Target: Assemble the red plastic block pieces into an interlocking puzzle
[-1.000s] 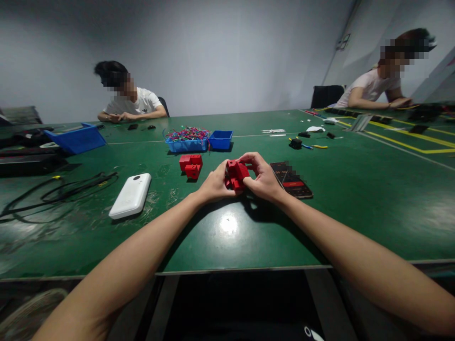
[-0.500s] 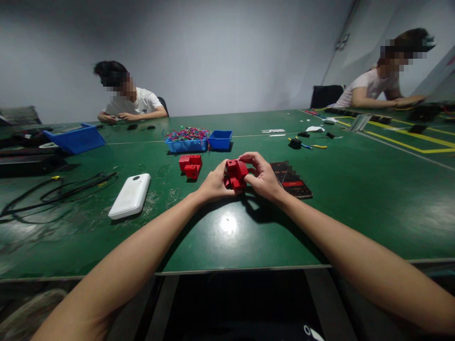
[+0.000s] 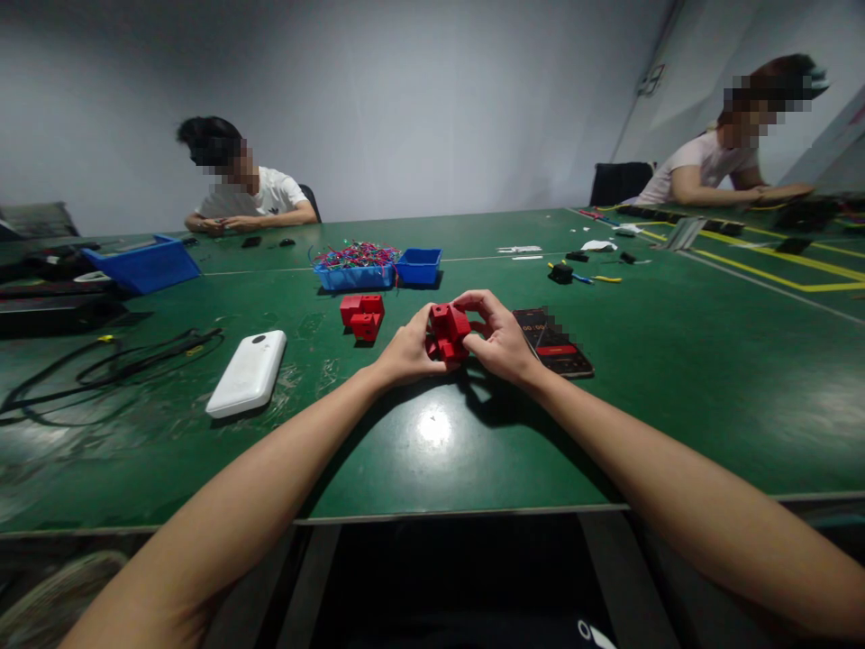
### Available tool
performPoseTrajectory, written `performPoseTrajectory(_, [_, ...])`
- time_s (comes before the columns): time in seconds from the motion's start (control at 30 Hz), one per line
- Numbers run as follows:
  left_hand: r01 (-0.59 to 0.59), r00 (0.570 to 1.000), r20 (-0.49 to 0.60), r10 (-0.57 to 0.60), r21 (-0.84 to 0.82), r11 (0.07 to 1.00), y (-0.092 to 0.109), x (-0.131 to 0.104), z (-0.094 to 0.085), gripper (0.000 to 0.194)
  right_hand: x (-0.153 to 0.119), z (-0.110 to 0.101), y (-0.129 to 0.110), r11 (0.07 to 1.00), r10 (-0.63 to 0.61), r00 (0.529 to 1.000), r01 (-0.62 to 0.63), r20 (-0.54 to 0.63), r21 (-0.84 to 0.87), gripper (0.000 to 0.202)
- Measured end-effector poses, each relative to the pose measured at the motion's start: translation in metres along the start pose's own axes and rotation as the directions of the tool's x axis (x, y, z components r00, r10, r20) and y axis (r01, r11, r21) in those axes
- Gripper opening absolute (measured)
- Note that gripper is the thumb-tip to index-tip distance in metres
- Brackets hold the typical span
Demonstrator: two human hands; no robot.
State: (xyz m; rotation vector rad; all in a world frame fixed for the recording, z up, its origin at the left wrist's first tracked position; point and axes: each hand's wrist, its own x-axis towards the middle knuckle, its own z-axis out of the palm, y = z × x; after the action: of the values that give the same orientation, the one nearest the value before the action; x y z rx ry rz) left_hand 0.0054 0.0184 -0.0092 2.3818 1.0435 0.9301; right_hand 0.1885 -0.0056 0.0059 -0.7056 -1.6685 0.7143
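Observation:
Between my two hands is a red blocky piece (image 3: 449, 332) with stepped sides and a small hole on its top face. My left hand (image 3: 411, 348) grips it from the left, thumb low and fingers behind. From the right, my right hand (image 3: 498, 337) pinches it with thumb and curled fingers. Parts of the piece are hidden by my fingers. A second red blocky piece (image 3: 363, 315), with holes in it, rests on the green table (image 3: 432, 469) to the left of my hands. Beside my right wrist lies a phone (image 3: 554, 344) with its screen lit.
A white power bank (image 3: 247, 373) and black cables (image 3: 135, 356) lie to the left. Farther back stand a blue bin of colourful wires (image 3: 356, 274), a small blue bin (image 3: 420, 267) and a tilted blue bin (image 3: 145, 264). Two people sit across the table.
My hands stay in nearly the same place around the red piece; its right part looks slightly turned. At the far left, the other person's hands have come closer together.

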Motion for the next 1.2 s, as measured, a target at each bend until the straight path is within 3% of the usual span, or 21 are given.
performPoseTrajectory(0.33, [-0.008, 1.000, -0.006, 0.008, -0.017, 1.000, -0.001, 0.000, 0.000, 0.086, 0.003, -0.005, -0.004, 1.000, -0.015, 0.999, 0.014, 0.039, 0.020, 0.037])
performPoseTrajectory(0.5, [-0.024, 1.000, 0.001, 0.024, -0.037, 0.999, -0.004, 0.000, 0.002, 0.089, 0.004, -0.008, -0.003, 0.998, -0.010, 1.000, 0.012, 0.023, -0.060, 0.023])
performPoseTrajectory(0.7, [-0.040, 0.999, 0.008, 0.041, -0.104, 0.994, -0.006, 0.000, 0.004, 0.090, 0.005, -0.009, 0.007, 0.985, 0.056, 0.998, -0.059, -0.022, -0.159, 0.027])
performPoseTrajectory(0.83, [-0.072, 0.997, -0.003, 0.072, -0.119, 0.990, -0.008, 0.001, 0.005, 0.100, 0.006, -0.009, 0.012, 0.983, 0.182, 0.982, -0.182, 0.053, -0.011, 0.042])
performPoseTrajectory(1.03, [-0.091, 0.995, 0.019, 0.093, -0.101, 0.991, -0.008, 0.000, 0.003, 0.101, 0.003, -0.009, 0.010, 0.945, 0.262, 0.919, -0.306, 0.294, 0.115, 0.070])
performPoseTrajectory(1.2, [-0.075, 0.996, 0.040, 0.080, -0.098, 0.992, -0.005, -0.002, 0.002, 0.099, 0.003, -0.011, 0.010, 0.954, 0.244, 0.924, -0.283, 0.296, 0.098, 0.067])
